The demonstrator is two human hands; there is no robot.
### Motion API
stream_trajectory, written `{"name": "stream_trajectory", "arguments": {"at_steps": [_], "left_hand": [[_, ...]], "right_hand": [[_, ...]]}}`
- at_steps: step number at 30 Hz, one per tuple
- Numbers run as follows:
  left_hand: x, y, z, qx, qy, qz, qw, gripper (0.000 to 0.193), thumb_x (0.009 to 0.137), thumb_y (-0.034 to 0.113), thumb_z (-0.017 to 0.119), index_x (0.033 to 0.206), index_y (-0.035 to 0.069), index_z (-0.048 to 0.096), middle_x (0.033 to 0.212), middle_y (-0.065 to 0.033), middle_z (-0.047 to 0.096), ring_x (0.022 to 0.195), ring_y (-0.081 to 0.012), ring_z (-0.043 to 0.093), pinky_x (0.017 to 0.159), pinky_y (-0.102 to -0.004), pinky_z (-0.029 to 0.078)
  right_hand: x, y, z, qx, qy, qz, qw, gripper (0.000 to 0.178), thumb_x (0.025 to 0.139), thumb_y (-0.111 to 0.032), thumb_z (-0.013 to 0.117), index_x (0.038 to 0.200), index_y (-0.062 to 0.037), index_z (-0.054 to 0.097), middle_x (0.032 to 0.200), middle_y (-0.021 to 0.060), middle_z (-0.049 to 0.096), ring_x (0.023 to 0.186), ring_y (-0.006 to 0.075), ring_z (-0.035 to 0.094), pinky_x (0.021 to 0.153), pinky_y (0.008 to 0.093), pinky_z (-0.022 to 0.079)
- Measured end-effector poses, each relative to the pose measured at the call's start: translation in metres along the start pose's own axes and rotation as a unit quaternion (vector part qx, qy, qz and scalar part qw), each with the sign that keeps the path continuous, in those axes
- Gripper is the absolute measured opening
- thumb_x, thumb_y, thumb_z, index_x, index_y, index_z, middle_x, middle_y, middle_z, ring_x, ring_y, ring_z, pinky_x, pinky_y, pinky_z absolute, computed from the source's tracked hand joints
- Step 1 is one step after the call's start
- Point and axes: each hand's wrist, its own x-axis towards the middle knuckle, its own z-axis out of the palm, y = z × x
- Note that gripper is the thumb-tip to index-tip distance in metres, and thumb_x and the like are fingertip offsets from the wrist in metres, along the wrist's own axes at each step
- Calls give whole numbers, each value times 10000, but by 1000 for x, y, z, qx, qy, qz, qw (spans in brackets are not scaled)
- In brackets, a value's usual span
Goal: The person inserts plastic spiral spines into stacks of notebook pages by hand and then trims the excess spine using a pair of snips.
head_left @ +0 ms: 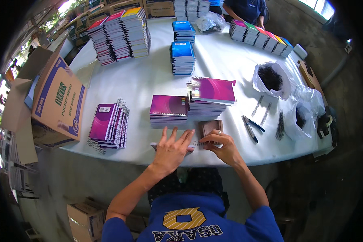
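Observation:
My left hand point(170, 154) lies with its fingers stretched over a small notebook point(153, 144) at the table's near edge, covering most of it. Beside it, my right hand point(226, 150) pinches a metal spiral wire point(196, 143), whose free end reaches the notebook's right side. How far the wire is threaded I cannot tell. A brown block-like object point(210, 126) lies just beyond my right fingers. Two stacks of purple-covered pads, a lower stack point(169, 105) and a taller stack point(212, 89), stand in front of my hands.
Finished-looking spiral notebooks point(105, 125) are piled at left by an open carton point(60, 101). To the right lie pliers point(252, 128), loose wire spirals point(280, 126) and bags of dark spirals point(272, 80). Blue notebook stacks point(182, 56) stand farther back; another person point(246, 10) is across the table.

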Motion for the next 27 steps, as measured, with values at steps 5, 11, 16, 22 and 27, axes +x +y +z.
{"name": "stream_trajectory", "arguments": {"at_steps": [5,11,16,22,27], "left_hand": [[-6,-7,7,44,11,-25,999,625,915,406,586,1436,91,449,1347,-74,593,1208,-358,568,1050,-590,375],[-3,-3,12,60,14,-6,998,642,909,379,602,1459,98,426,1341,-79,595,1214,-353,568,1048,-599,377],[-6,-3,13,-51,10,14,999,572,921,302,601,1459,195,436,1252,-98,626,1150,-355,605,977,-553,457],[-3,-1,0,-63,-74,3,995,493,917,345,601,1395,274,505,1096,-49,672,948,-309,692,704,-454,585],[6,-13,-18,-81,-258,37,962,488,924,390,578,1400,321,498,1114,-32,665,977,-305,682,679,-458,579]], "right_hand": [[3,4,8,-40,-10,-54,998,268,753,80,710,989,-46,691,887,92,625,844,261,623,740,358,504],[-3,-27,2,-93,-98,46,990,197,818,-6,698,1001,-8,626,821,131,607,806,316,616,696,402,500],[-4,-27,11,-225,-83,-49,970,166,860,-75,682,999,-26,604,803,139,604,754,353,630,672,425,500],[-1,-26,11,-238,-107,-57,964,181,859,-80,684,1021,-20,630,836,142,646,759,354,640,675,425,506],[29,13,-27,-225,-153,-51,961,350,706,-24,773,1040,-85,689,1301,163,586,1174,335,568,935,428,501]]}}
